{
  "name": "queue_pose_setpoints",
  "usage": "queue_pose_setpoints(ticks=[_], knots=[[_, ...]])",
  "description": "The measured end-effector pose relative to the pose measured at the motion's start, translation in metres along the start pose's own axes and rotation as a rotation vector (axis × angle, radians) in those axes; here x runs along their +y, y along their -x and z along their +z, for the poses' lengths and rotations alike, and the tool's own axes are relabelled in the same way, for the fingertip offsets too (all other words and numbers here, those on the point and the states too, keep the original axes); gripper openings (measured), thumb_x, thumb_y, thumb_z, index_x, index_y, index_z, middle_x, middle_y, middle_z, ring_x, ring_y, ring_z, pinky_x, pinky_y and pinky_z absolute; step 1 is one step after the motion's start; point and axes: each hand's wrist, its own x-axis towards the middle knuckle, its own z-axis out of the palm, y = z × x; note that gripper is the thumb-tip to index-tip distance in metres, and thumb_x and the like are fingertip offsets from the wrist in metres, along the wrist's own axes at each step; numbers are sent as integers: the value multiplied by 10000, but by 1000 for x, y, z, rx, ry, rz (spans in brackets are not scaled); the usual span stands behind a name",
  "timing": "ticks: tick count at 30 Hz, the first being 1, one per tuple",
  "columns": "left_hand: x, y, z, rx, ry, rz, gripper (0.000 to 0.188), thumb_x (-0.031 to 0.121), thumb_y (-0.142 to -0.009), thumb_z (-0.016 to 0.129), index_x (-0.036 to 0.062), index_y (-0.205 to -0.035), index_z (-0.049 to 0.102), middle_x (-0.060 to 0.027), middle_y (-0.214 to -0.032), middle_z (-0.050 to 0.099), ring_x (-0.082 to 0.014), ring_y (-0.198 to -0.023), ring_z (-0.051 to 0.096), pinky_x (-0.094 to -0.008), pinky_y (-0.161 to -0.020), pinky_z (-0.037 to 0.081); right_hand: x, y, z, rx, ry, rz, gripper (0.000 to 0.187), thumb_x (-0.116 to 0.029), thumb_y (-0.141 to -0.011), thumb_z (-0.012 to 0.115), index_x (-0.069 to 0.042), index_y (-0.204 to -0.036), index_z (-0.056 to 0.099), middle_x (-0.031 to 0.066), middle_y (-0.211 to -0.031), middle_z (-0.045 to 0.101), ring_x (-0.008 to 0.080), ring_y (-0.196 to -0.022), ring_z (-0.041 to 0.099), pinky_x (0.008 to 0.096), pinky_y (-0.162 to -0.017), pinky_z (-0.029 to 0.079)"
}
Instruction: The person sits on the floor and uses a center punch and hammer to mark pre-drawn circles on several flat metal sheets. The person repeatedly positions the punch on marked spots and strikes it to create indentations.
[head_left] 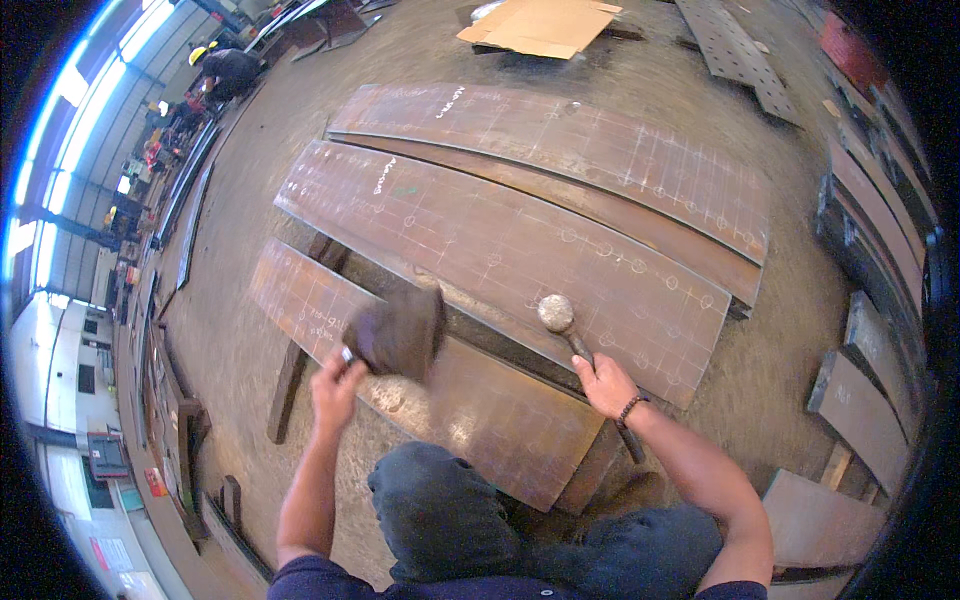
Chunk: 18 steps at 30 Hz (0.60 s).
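Knees: dark trousers (430, 510) cover both bent legs, the left knee raised just on the near side of the nearest steel plate (520, 425).
Left arm: bare forearm rises almost upright, bringing the left hand (338, 385) to the near edge of that plate's left half.
Left grip: fingers curl closed on the near side of a dark cloth-like item (400, 335), too blurred to name surely.
Dark item: spreads above the plate's left half, hiding part of its surface; contact cannot be told.
Right arm: elbow bends outward, and the forearm slants inward to the right hand (605, 385), just beyond the plate's far right edge; a beaded bracelet (628, 408) rings the wrist.
Right grip: fist wraps the handle of a round-headed hammer (577, 345), thumb lying along the shaft.
Hammer: tilted, head beyond the plate's far edge, handle end near its right corner.
Support bar: a dark bar (288, 395) sticks out from beneath the plate's left near side.
Middle plate: a chalk-marked steel plate (500, 235) lies just beyond the nearest one.
Far plate: another marked plate (560, 125) lies farther beyond it.
Background: flat cardboard (540, 25) and a perforated steel plate (735, 60) lie well beyond; a yellow-helmeted co-worker (230, 72) bends far to its left.
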Motion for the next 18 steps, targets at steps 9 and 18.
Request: queue_pose_setpoints(ticks=[9, 18], knots=[[-19, 16, 42, -67, -368, 320, 267, 225, -744, 754, 50, -943, 724, -142, -1051, 671, -286, -971, 643, -356, -863, 486, -1, 2, -1, -20, -23, 16, 566, -477, -963, 445, 66, -852, 563, 311, -829, 606, 450, -811, 611, 503, -730, 460], [5, -188, 144, 116, 381, 146, 232, 185, -852, 712, -27, -943, 703, -28, -812, 691, -91, -746, 589, -265, -682, 477, -8, 2, -4, 9, 101, 36, 583, -495, -968, 430, 59, -846, 560, 290, -796, 594, 430, -781, 595, 488, -712, 450]])
